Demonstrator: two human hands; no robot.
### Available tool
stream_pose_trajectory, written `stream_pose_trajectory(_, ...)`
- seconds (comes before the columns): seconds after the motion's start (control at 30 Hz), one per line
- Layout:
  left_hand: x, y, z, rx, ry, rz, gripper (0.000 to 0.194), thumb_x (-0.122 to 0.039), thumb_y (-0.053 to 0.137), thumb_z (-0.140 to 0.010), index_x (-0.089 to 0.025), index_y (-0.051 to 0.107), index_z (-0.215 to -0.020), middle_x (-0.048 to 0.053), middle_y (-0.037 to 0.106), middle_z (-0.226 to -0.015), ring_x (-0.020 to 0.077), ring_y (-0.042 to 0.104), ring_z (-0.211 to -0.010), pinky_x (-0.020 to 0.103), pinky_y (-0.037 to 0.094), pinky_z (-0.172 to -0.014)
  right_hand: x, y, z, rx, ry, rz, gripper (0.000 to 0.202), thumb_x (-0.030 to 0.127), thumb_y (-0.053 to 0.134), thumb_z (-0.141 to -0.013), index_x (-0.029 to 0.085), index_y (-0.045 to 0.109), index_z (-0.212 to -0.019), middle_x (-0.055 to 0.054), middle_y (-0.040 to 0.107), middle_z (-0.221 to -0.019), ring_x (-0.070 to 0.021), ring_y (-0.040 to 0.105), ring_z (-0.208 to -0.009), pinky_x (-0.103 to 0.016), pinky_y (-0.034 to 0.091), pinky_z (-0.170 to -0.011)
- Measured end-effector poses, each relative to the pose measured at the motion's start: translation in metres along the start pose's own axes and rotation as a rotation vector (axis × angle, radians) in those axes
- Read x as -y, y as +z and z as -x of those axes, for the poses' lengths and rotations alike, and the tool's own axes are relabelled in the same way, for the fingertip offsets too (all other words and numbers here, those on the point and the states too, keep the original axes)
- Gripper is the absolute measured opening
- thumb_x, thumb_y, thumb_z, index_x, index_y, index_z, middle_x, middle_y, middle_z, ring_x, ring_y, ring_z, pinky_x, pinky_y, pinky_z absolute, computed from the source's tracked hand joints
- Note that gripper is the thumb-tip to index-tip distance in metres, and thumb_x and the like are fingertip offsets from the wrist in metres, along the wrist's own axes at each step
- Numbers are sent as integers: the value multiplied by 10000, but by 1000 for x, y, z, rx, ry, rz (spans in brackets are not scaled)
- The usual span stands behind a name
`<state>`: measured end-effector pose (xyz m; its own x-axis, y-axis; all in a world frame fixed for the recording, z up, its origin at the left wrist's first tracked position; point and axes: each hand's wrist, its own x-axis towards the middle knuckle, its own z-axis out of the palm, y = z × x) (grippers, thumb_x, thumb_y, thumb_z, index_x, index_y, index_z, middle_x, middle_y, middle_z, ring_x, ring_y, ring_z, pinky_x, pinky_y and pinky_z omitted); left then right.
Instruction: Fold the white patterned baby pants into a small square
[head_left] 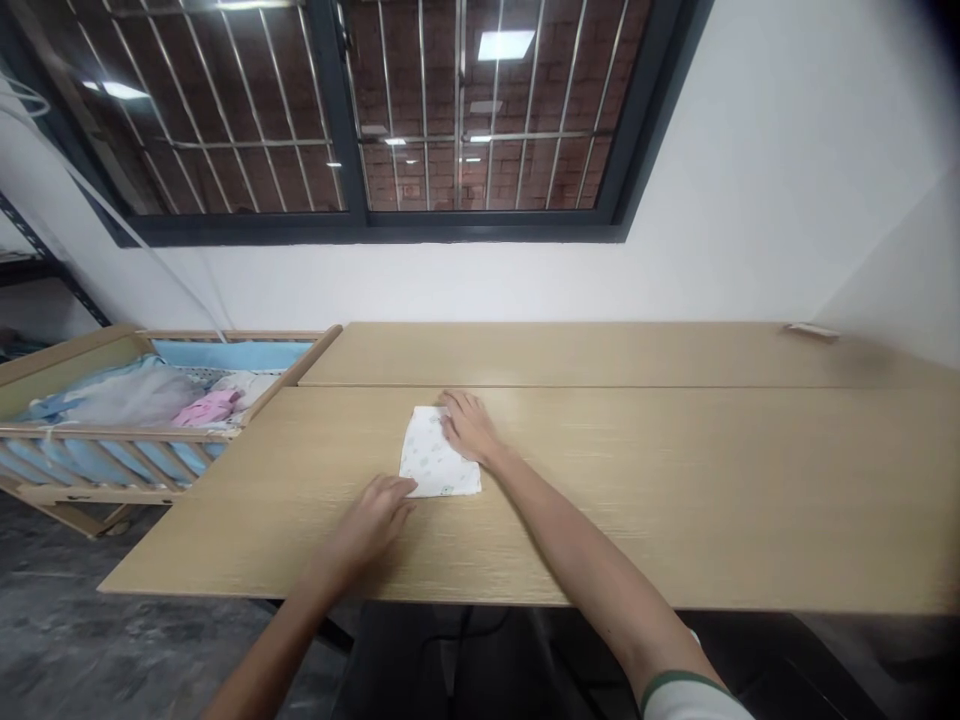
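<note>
A small white cloth [436, 462] with a faint printed pattern lies flat on the wooden table [637, 480], roughly square in shape. My left hand [381, 515] rests at its near left corner, fingertips touching the edge and fingers slightly apart. Across the far right corner lies my right hand [469, 425], palm down with its fingers stretched out and the thumb on the fabric. That corner is partly hidden under the hand.
A wooden crib [142, 435] with blue lining stands left of the table, holding a pink cloth [208, 407] and other fabrics. A small flat object [814, 331] sits at the back right. Behind the table are a white wall and a barred window [480, 228].
</note>
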<state>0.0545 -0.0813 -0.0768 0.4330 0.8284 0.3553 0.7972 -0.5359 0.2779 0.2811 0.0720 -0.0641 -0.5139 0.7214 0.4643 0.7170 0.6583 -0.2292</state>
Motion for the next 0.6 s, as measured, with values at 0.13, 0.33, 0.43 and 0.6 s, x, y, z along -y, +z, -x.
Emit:
stream_pose_trajectory(0.13,8,-12,-11,1,68,49,236,-256,458,-1003,-217,664,-1110,85,690,-1194,261,613,-1171,436,479,-1039,-3,-16,9,78,48,-238,296,151,482,-941,139,684,-1158,-137,717,-1086,-253,635,-1026,-408,475,-951)
stream_pose_trajectory(0.33,14,-24,-43,91,-111,231,231,-331,434,-978,-211,631,-991,81,712,-962,269,651,-908,388,476,-830,-18,-60,19,587,79,-748,542,72,638,-726,179,685,-1256,-95,671,-1292,-230,631,-1130,-318,495,-929)
stream_pose_trajectory(0.43,28,-31,-75,78,-141,284,257,-395,453,-955,-208,629,-940,51,698,-864,245,631,-792,341,445,-725,-20,-75,24,714,63,-799,773,138,771,-664,212,584,-1410,-97,564,-1452,-256,543,-1297,-337,443,-1044)
stream_pose_trajectory(0.6,50,-31,-127,38,-169,432,364,-515,516,-885,-179,651,-840,26,668,-762,207,592,-694,295,417,-641,-16,-69,23,626,94,-797,697,453,851,-720,169,631,-1317,-113,644,-1332,-272,604,-1183,-365,462,-1030)
